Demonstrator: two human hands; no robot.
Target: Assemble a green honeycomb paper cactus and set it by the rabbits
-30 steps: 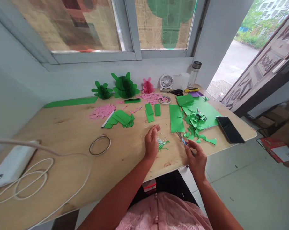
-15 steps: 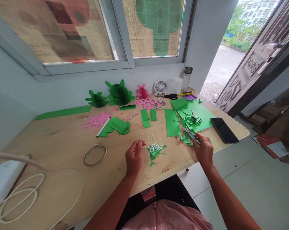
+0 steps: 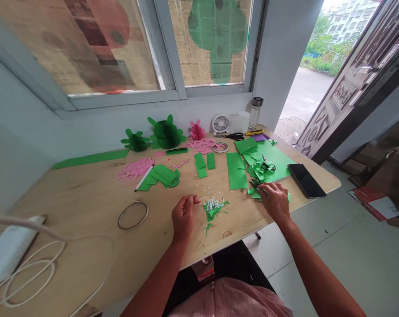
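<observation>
My left hand (image 3: 183, 215) is closed, thumb pressed to the fingers, just left of a heap of green and white paper scraps (image 3: 213, 208); what it may hold is too small to make out. At the right, my right hand (image 3: 276, 201) grips a dark tool (image 3: 259, 187), apparently scissors, above green paper scraps. A green sheet (image 3: 236, 171) lies left of that tool. Beyond it, small scissors (image 3: 268, 165) rest on green pieces. Small green rectangles (image 3: 211, 161) lie behind the scrap heap.
Along the wooden table (image 3: 97, 211) lie a phone (image 3: 307, 180), a tape ring (image 3: 133, 215), a white pen (image 3: 144, 178) and pink cutouts (image 3: 135, 169). Green paper figures (image 3: 166, 132), a fan (image 3: 220, 124) and a bottle (image 3: 256, 112) stand by the wall. A cable (image 3: 27, 273) coils at left.
My right hand has shifted slightly left with the tool, and its fingers now cover more of it. My left hand stays almost in place. The view has tilted slightly.
</observation>
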